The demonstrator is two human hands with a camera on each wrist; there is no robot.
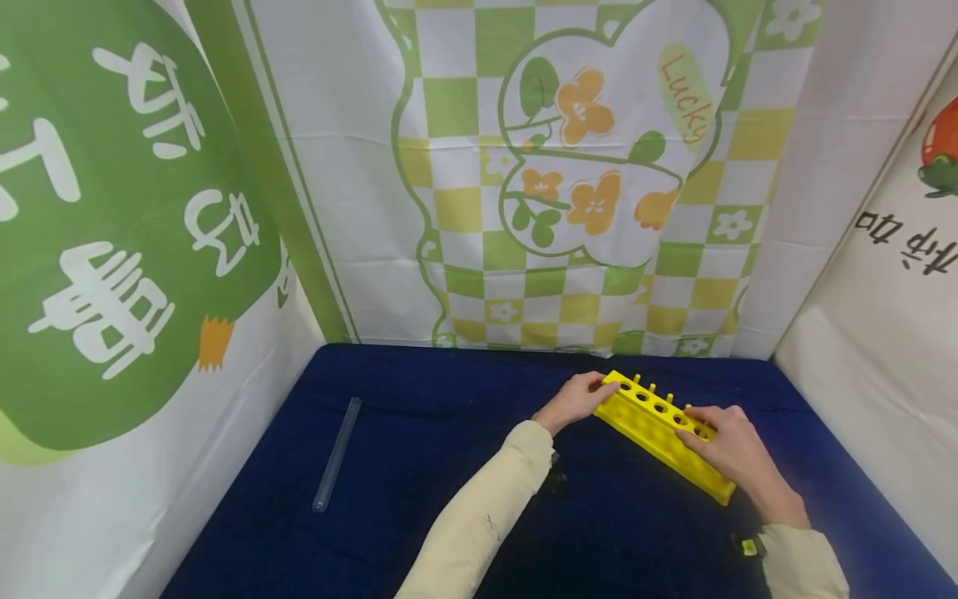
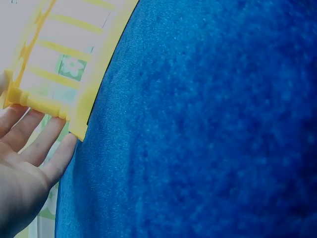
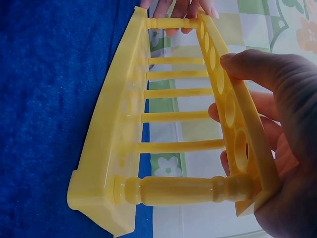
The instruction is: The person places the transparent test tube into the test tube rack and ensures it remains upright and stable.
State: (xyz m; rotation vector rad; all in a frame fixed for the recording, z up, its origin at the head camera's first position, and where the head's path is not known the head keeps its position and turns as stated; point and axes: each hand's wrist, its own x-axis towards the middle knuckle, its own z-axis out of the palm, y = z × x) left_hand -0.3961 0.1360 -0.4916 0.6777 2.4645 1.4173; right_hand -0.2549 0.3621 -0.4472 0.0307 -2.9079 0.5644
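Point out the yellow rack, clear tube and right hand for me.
Yellow rack (image 1: 664, 443): head view, on the base below the holed top.
Clear tube (image 1: 337, 454): head view, midway along its length.
Right hand (image 1: 735, 448): head view, on its back.

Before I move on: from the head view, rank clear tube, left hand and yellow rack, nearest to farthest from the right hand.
1. Yellow rack: touching, in the grip of the right hand.
2. Left hand: to the left, at the rack's other end.
3. Clear tube: farthest left, lying on the blue cloth.
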